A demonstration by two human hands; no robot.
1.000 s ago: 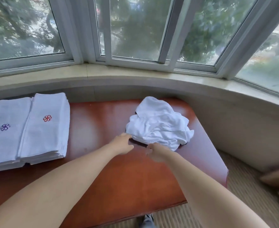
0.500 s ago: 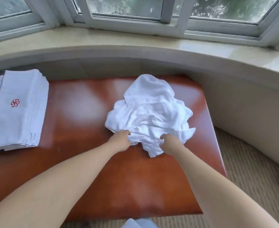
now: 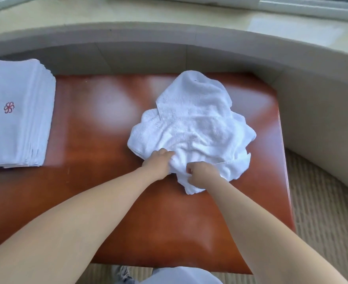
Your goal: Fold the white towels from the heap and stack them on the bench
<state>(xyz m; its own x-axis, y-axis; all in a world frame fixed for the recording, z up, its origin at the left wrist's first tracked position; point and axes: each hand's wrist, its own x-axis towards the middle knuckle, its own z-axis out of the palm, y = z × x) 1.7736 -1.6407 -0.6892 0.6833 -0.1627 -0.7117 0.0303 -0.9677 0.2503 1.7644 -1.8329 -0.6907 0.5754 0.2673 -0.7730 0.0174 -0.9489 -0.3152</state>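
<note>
At the near edge a grey trouser knee (image 3: 179, 275) and a shoe (image 3: 122, 273) showed below the red-brown bench (image 3: 99, 201), with 2 bare forearms reaching forward over it. The left hand (image 3: 159, 161) had its fingers curled into the near edge of the heap of white towels (image 3: 195, 132), and just beside it the right hand (image 3: 201, 174) pinched a fold of the same heap; the heap lay crumpled on the right half of the bench. Well apart at far left sat the stack of folded towels (image 3: 17, 119), top one bearing a red flower mark (image 3: 9, 107), and behind everything ran the curved stone sill (image 3: 169, 31).
</note>
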